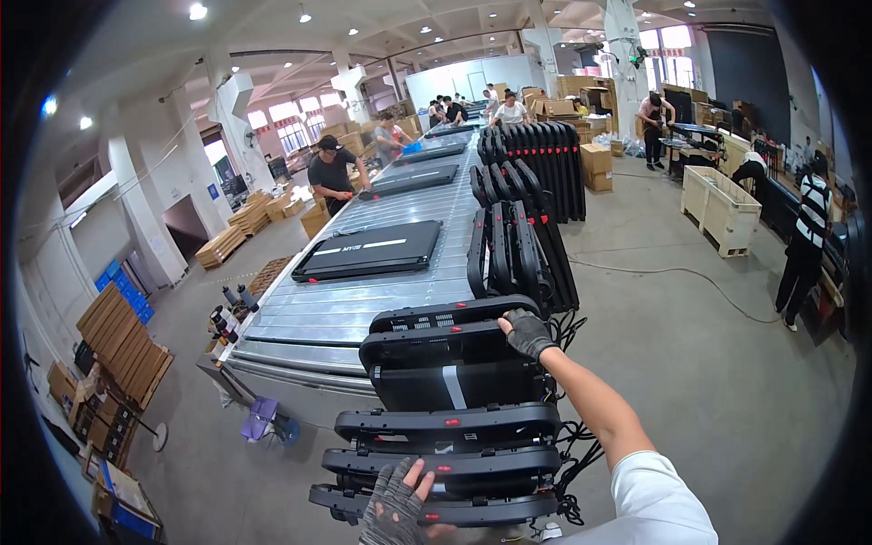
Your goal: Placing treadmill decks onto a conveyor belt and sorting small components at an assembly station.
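Note:
Several flat black treadmill-like machines stand on edge in a stack in front of me. My left hand (397, 505), in a grey work glove, grips the edge of the nearest black machine (436, 509) at the bottom. My right hand (527, 332), also gloved, reaches forward and holds the top edge of a farther black machine (445, 350) in the stack. My right sleeve is white.
A long metal conveyor (363, 291) runs away from me, carrying flat black machines (368, 251). More upright machines (531, 163) line its right side. Several people work along it. Cardboard stacks (123, 345) lie left, a wooden crate (722, 209) and a person in stripes (808, 236) stand right.

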The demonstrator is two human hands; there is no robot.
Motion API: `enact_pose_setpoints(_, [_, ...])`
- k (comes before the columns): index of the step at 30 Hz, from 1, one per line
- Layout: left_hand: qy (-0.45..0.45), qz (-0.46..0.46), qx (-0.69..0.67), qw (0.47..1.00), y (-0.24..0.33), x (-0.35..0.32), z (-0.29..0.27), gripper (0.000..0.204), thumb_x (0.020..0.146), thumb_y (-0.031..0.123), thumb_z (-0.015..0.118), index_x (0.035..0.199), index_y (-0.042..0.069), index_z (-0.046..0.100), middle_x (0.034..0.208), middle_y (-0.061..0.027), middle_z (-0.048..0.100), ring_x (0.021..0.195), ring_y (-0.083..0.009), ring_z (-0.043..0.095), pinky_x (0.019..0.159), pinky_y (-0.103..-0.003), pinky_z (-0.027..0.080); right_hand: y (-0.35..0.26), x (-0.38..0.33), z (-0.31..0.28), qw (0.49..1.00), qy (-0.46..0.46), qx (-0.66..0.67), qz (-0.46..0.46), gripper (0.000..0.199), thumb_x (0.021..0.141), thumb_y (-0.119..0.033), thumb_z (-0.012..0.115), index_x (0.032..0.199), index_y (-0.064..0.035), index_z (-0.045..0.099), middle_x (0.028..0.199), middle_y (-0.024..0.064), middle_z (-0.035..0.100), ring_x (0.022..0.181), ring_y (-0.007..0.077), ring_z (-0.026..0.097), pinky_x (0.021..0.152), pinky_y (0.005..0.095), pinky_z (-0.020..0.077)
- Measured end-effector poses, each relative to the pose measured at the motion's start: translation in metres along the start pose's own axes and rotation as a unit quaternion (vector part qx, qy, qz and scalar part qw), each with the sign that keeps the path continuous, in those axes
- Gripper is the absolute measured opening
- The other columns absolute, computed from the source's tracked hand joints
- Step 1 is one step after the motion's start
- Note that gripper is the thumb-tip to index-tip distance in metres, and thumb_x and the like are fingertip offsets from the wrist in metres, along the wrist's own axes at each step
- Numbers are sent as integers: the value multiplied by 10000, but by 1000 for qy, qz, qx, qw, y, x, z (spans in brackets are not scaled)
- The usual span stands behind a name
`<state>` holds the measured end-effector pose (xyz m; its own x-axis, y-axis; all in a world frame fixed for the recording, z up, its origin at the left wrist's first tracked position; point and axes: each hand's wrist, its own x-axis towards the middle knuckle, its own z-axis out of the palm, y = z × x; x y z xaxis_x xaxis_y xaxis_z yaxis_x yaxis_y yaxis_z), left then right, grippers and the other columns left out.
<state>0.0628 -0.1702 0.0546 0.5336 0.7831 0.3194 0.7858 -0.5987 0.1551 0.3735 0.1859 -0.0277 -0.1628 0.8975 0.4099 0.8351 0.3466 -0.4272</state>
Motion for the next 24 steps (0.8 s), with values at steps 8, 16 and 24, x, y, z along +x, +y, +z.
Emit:
enact_pose_setpoints(8, [18,8,9,1000,-5,0,2,1020,652,629,730,1409,25,409,1445,-236,409,1286,-444,436,1074,-567,325,-13,-61,-26,989,-42,138,-38,436,987,-367,407,1172,-27,608,1125,203,623,1080,378,565,959,451,426])
enact_pose_setpoints(16, [19,16,11,1000,-7,3,-1,902,736,579,689,1395,19,432,1439,-234,430,1300,-441,436,1073,-562,333,-18,-105,-71,915,-197,351,36,498,1008,-373,337,1218,5,585,1030,163,656,986,236,604,936,346,441])
enact_pose_setpoints(24, [-1,-14,5,1000,5,-15,0,970,649,588,744,1390,41,440,1454,-215,413,1312,-434,423,1077,-581,322,23,-31,12,802,-220,493,255,412,989,-257,421,1304,5,379,908,167,688,668,247,663,592,378,526])
